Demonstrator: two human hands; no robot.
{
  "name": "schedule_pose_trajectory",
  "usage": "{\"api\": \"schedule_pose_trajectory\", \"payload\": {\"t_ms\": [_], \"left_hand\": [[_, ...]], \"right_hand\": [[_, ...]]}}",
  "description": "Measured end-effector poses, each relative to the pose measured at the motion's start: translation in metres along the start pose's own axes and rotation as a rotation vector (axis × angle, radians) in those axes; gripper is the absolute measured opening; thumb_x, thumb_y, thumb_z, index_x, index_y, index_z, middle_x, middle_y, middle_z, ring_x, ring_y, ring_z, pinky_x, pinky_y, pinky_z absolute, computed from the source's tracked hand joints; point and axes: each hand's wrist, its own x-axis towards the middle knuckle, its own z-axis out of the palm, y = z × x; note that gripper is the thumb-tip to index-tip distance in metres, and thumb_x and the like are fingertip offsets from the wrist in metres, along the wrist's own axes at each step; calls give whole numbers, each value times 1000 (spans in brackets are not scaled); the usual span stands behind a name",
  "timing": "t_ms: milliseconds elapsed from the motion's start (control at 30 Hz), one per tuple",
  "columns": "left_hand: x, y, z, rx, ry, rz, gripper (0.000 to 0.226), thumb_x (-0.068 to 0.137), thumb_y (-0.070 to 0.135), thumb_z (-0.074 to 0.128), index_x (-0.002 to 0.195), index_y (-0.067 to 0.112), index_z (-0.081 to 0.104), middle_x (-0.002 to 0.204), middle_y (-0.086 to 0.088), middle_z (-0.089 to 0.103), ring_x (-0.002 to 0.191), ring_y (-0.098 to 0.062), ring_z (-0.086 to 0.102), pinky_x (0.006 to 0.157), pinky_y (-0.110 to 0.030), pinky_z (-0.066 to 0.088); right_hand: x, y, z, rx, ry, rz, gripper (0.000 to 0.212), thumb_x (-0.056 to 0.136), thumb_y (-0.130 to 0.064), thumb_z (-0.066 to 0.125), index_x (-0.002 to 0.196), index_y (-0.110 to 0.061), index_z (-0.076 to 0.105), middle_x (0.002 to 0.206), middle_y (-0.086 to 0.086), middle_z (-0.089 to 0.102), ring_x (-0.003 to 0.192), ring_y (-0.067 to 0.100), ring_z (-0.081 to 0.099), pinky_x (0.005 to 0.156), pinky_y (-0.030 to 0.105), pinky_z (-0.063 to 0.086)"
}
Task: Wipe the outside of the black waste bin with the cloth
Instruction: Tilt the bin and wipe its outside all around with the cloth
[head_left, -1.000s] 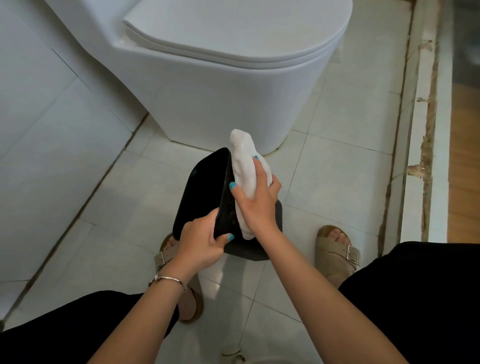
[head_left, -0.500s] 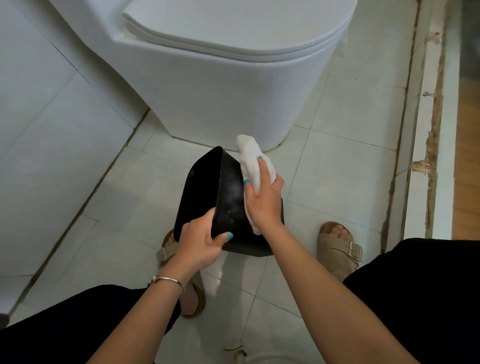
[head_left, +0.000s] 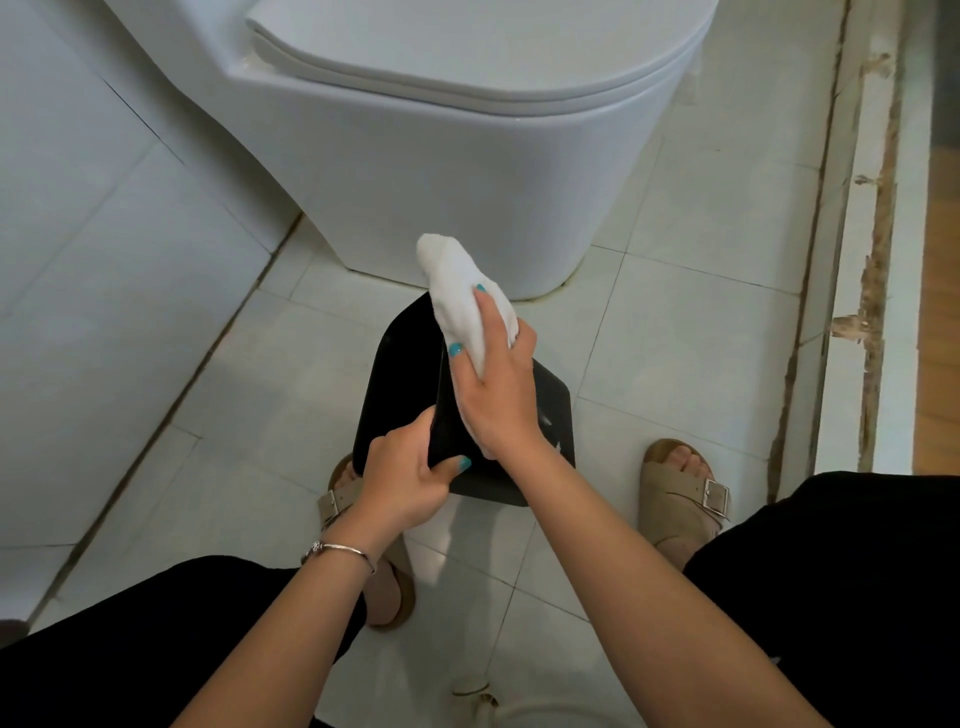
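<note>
Right hand (head_left: 493, 384) curls its fingers (head_left: 485, 306) round the bunched white terry cloth (head_left: 457, 291), pressing it onto the glossy black plastic waste bin (head_left: 400, 374); the cloth's free end pokes up beyond the fingertips. Left hand (head_left: 402, 480) grips the bin's near edge, thumb clamped on top, bin tilted between both palms, over the pale tiled floor (head_left: 675, 338).

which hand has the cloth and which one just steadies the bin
The right hand holds the white cloth against the black waste bin; the left hand grips the bin's edge, no cloth.
</note>
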Motion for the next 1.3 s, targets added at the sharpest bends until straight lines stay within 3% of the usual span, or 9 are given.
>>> {"api": "schedule_pose_trajectory", "payload": {"t_ms": [233, 500, 700, 833, 933, 1100, 1300], "left_hand": [[-2, 3, 0, 18, -66, -57, 55, 89, 28, 69, 138, 19, 46, 122, -1, 64, 116, -26, 58, 95, -32, 46], [1, -2, 1, -43, 9, -40, 43, 82, 20, 74, 121, 15, 56, 108, -3, 69, 103, -27, 63, 78, -28, 44], [-2, -4, 2, -21, -16, -76, 51, 87, 26, 72, 132, 17, 51, 116, -2, 67, 110, -25, 61, 85, -24, 42], [-1, 6, 5, 11, -56, -44, 54, 89, 29, 69, 137, 18, 46, 120, -1, 65, 114, -24, 59, 92, -28, 46], [6, 8, 2, 47, -60, -34, 51, 88, 30, 70, 133, 19, 49, 115, -1, 67, 110, -26, 61, 94, -37, 49], [6, 6, 0, -7, -19, -32, 46, 85, 25, 73, 127, 18, 53, 112, 0, 68, 105, -25, 63, 88, -30, 48], [0, -1, 1, -92, -1, -112, 48, 86, 22, 73, 130, 19, 53, 117, 2, 66, 112, -21, 60, 91, -29, 47]], "right_hand": [[11, 48, -14, -82, 71, 314, 62, 98, -30, 49, 150, -45, 20, 140, 11, 28, 112, 33, 51, 94, 38, 45], [-7, 0, 4, -78, -38, -67, 65, 94, -30, 53, 149, -43, 20, 139, 7, 26, 111, 28, 46, 97, 36, 46], [9, 32, -3, -163, -13, 74, 62, 95, -33, 50, 149, -45, 21, 142, 12, 29, 117, 35, 43, 103, 48, 40], [22, 49, -18, -207, 12, 303, 61, 98, -31, 48, 151, -42, 20, 145, 14, 27, 122, 37, 37, 102, 44, 34], [13, 39, -16, -137, 14, 219, 63, 95, -29, 50, 148, -45, 20, 141, 11, 26, 120, 35, 38, 102, 44, 40], [-5, 25, -7, -87, -7, 2, 64, 94, -29, 53, 147, -45, 21, 138, 7, 26, 120, 29, 39, 104, 38, 40], [3, 71, -16, -133, -13, 161, 65, 96, -26, 51, 150, -44, 19, 141, 9, 27, 121, 31, 41, 102, 35, 38]]}}
